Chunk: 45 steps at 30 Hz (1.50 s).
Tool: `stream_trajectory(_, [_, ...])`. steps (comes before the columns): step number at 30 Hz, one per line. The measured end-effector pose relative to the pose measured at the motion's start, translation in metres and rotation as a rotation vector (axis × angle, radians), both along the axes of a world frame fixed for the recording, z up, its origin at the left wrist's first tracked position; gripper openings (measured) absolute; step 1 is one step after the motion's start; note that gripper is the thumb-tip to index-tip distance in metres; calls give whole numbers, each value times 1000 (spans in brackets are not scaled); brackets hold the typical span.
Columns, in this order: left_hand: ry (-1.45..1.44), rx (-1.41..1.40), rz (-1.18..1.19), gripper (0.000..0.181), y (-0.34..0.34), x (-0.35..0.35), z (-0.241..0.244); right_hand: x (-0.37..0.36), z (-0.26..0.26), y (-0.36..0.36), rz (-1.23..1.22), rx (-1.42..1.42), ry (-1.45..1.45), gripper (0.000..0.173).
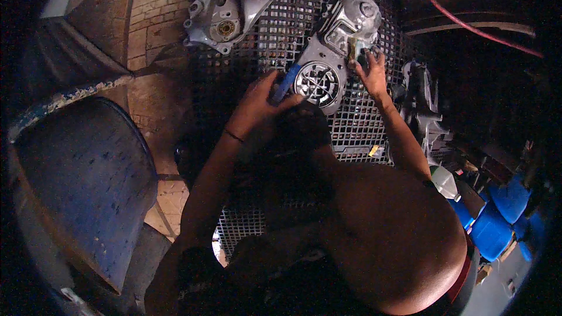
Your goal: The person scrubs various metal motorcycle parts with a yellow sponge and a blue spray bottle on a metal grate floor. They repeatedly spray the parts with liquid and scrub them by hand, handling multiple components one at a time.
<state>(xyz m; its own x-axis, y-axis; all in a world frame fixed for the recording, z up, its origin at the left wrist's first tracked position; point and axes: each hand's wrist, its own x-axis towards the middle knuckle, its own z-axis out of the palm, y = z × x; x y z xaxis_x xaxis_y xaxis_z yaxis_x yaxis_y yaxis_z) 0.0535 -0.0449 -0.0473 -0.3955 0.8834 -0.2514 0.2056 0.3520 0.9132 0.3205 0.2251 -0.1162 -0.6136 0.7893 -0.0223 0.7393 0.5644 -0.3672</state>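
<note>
A grey metal engine cover (322,55) with a round vented opening lies on a black plastic grid (281,22); its domed end looks wet. My left hand (268,98) is at the vented end, with a narrow blue piece (287,82) between thumb and fingers against the cover's left edge. What that piece is, I cannot tell. At the cover's right side, my right hand (373,70) pinches a small pale green and yellowish pad (358,50), which looks like a sponge, close against the metal.
Another grey metal casting (226,13) with a round bearing seat lies at the upper left. More metal castings (421,105) stand at the right edge. A red hose (465,24) crosses the upper right. A whitish bottle (445,183) and blue containers (491,230) are at the lower right.
</note>
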Motion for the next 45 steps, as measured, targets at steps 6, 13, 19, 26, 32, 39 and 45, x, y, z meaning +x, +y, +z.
stream_trajectory(6, [22,44,-31,54,11,2,37,0,-12,12,52,92,-114,58])
stream_trajectory(13, [-130,55,-1,52,13,0,39,-1,-10,10,25,56,-26,58])
stream_trajectory(19, [-208,-10,-95,53,10,-12,34,0,-17,22,-112,-9,-44,58])
stream_trajectory(26, [-231,64,-43,57,6,-10,33,-8,7,39,-174,14,194,57])
stream_trajectory(32, [-213,50,-77,64,6,-8,39,-65,54,53,220,224,259,57])
stream_trajectory(39, [-219,134,-42,57,11,0,27,-135,51,114,835,210,-389,52])
stream_trajectory(45, [-80,49,-31,53,14,-3,43,-155,23,164,944,482,-493,40])
